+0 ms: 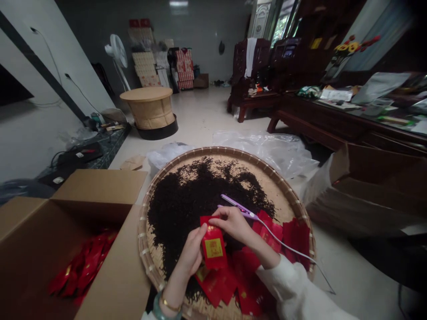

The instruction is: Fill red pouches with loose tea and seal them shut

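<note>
Left hand [192, 252] and right hand [234, 223] pinch shiny red rectangular packet [214, 248]; others [87, 267] leftward in brown cardboard box [102, 186]; loose black shreds [187, 200] ahead unpacked.

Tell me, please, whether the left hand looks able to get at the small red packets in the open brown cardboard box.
Probably yes: the box stands open on that side, and nothing covers the packets inside. The left hand would likely have to let go of the yellow-labelled red packet it holds.
</note>
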Action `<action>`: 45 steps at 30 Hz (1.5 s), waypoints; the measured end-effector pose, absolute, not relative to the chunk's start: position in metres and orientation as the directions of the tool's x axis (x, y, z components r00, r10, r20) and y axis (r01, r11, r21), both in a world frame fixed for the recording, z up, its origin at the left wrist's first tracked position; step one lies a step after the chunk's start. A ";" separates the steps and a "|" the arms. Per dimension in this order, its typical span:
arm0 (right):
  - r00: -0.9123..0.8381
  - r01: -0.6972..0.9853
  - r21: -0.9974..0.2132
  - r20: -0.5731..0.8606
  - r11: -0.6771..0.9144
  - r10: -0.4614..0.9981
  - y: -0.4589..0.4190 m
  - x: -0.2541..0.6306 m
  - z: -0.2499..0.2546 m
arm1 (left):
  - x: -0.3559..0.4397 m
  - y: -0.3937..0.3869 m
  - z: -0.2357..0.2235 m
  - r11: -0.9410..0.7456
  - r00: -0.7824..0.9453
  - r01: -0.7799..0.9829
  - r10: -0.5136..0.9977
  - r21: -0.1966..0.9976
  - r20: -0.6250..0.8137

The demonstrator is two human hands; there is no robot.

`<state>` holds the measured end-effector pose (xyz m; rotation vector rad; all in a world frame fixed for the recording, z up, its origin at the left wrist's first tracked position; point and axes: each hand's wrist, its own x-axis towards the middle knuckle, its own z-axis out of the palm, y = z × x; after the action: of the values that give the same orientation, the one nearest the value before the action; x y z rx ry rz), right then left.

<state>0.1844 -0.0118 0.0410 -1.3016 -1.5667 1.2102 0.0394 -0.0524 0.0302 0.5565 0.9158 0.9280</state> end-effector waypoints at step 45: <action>-0.690 0.703 -0.425 -0.211 0.571 0.693 0.002 0.192 0.106 | 0.016 -0.044 0.019 0.002 0.453 0.252 0.883 0.968 -0.120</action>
<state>0.1920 0.0017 0.1056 -1.2454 -2.8024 0.7724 0.0163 -0.0445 0.0193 1.5275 1.0366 0.6713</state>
